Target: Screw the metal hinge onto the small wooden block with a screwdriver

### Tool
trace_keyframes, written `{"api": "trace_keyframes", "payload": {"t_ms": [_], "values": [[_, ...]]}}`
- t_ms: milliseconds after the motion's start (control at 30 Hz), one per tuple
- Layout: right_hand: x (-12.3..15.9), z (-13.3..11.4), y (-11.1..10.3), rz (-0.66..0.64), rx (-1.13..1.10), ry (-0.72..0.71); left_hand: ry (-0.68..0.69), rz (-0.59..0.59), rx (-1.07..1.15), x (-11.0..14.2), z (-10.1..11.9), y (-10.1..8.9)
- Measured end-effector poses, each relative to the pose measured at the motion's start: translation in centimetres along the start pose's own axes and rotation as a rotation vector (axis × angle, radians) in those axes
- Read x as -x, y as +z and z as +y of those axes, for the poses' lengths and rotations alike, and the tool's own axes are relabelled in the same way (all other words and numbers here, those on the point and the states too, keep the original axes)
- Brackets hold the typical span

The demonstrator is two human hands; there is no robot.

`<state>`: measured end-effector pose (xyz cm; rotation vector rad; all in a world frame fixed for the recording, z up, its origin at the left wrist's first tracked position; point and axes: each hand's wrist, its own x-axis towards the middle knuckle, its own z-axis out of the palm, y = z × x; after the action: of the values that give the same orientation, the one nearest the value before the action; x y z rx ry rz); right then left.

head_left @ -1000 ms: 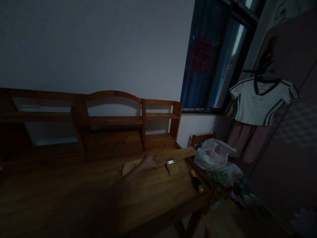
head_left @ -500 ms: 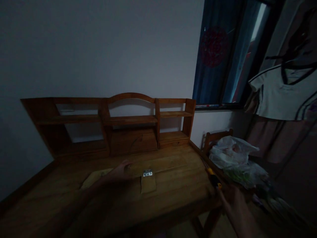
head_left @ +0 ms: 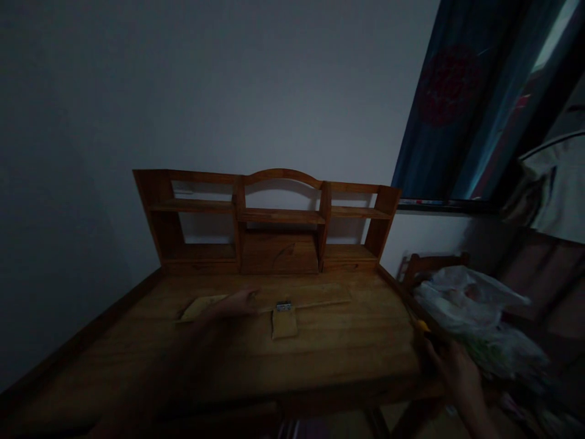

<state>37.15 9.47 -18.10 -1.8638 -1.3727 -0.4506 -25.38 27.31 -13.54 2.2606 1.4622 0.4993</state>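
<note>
My left hand (head_left: 240, 302) lies flat on a long thin wooden board (head_left: 315, 297) that rests across the wooden desk (head_left: 237, 360). A small metal hinge (head_left: 284, 306) joins that board to a short square wood piece (head_left: 284, 323) just right of my hand. At the desk's right edge my right hand (head_left: 452, 366) closes around a yellow-and-black screwdriver (head_left: 423, 327); only the yellow end of the screwdriver shows.
A wooden shelf unit (head_left: 274, 219) stands along the back of the desk against the wall. A chair (head_left: 429, 265) at the right holds white plastic bags (head_left: 470, 302). A dark curtained window (head_left: 461, 103) and a hanging white shirt (head_left: 555, 195) fill the upper right.
The view has swung left, centring the desk. My right hand came into sight and reached the screwdriver at the desk's right edge. My left hand stayed on the board.
</note>
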Motion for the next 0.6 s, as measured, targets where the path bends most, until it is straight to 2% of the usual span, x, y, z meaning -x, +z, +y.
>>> {"api": "trace_keyframes", "payload": {"t_ms": [100, 200, 267, 333, 400, 500, 600], "values": [[-2.2, -0.7, -0.1, -0.011, -0.065, -0.077, 0.002, -0.045, -0.044, -0.7, 0.6, -0.6], [-5.8, -5.1, -0.8, 0.063, -0.069, -0.098, 0.059, -0.023, -0.009, -2.3, 2.7, -0.3], [-8.5, -9.8, -1.7, 0.091, -0.116, -0.145, 0.148, 0.034, 0.044, -3.6, 4.6, 0.7], [-11.1, -15.3, -2.7, 0.175, -0.172, -0.122, 0.274, 0.169, 0.147, -4.8, 6.5, 2.2], [-13.3, -21.1, -3.6, 0.185, -0.323, -0.111, 0.307, 0.288, 0.202, -5.6, 7.7, 3.9], [-15.2, -28.7, -4.3, 0.062, -0.644, -0.109, 0.267, 0.418, 0.203, -6.0, 8.1, 5.9], [-15.7, -34.5, -3.7, -0.176, -0.869, -0.138, 0.240, 0.485, 0.171, -5.7, 7.3, 6.9]]}}
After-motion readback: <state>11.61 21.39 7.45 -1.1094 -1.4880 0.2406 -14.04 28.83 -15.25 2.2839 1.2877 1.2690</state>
